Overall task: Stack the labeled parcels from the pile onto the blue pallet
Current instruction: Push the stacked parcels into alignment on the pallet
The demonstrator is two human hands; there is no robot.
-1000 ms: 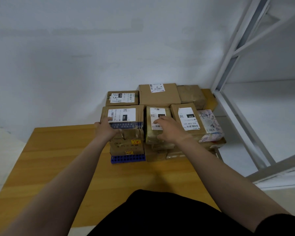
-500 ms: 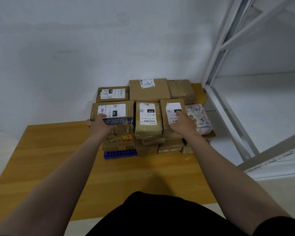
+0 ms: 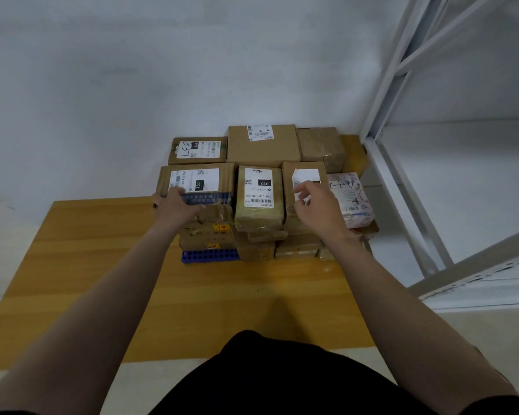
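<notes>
Brown labeled parcels are stacked several high on a blue pallet at the far end of a wooden table. My left hand rests on the front edge of the left top parcel, fingers spread over its blue tape. My right hand hovers over the right front parcel, fingers loosely curled and holding nothing. Between them lies a taped parcel with a white label. A pink patterned mailer sits at the stack's right end. Behind stand three more boxes, one of them a large box.
A white wall rises right behind the stack. A white metal shelf frame stands close on the right, its post beside the pink mailer. The wooden table top stretches toward me and to the left of the pallet.
My right hand went from the middle parcel to the right front parcel and has now lifted slightly off it. My left hand stays on the left parcel. The camera view has shifted a little.
</notes>
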